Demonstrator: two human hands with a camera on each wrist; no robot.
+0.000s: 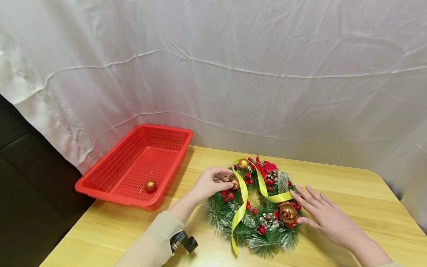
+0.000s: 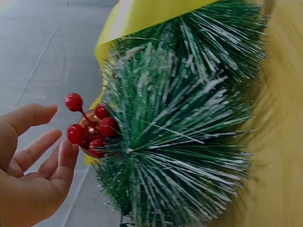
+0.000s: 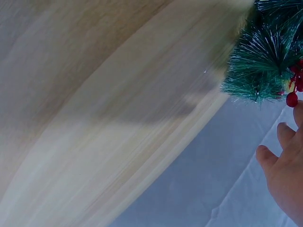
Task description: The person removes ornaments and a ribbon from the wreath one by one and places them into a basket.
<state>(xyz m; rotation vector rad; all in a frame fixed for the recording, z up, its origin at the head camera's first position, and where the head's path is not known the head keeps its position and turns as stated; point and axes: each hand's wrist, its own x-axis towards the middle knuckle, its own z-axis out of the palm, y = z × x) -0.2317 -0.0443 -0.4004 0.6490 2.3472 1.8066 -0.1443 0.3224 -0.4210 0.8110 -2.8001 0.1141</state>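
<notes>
A green Christmas wreath [image 1: 218,213] with frosted tips, red berries, pine cones and a red poinsettia lies on the table. A yellow ribbon [image 1: 244,189] loops loosely over it. My left hand [image 1: 211,182] is at the wreath's left side, fingers bent and spread beside a shiny copper bauble [image 1: 235,183]; the left wrist view shows the hand [image 2: 35,165] with a gap between thumb and fingers, near red berries [image 2: 75,134]. Contact with the bauble is unclear. My right hand [image 1: 328,218] lies with fingers extended at the wreath's right edge, near the ribbon's end and another copper bauble [image 1: 287,213].
A red plastic basket [image 1: 168,178] with perforated sides stands on the left of the wooden table [image 1: 353,185]. One glittery gold-orange ball [image 1: 150,186] lies in it. A pale curtain [image 1: 250,104] hangs behind the table.
</notes>
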